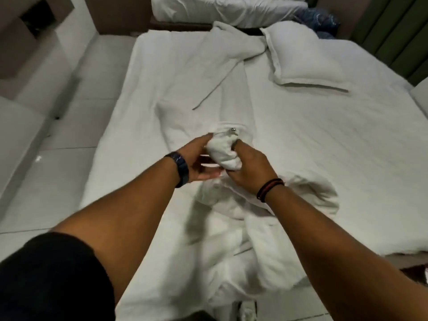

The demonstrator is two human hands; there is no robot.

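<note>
A bunched end of a white cloth cover (222, 152), with a small metal zipper pull (232, 129) at its top, stands between my two hands above the middle of the bed (324, 144). My left hand (199, 161) cups the bundle from the left, fingers curled against it. My right hand (249, 167) grips it from the right with fingers wrapped round the cloth. The rest of the white cover (245, 228) trails in rumpled folds toward the near edge of the bed.
A white pillow (301, 56) lies at the far right of the bed, and a crumpled white sheet (222, 47) lies beside it. A second bed (222, 8) stands behind. Pale tiled floor (69, 126) runs along the left. A green padded headboard (393, 31) is at right.
</note>
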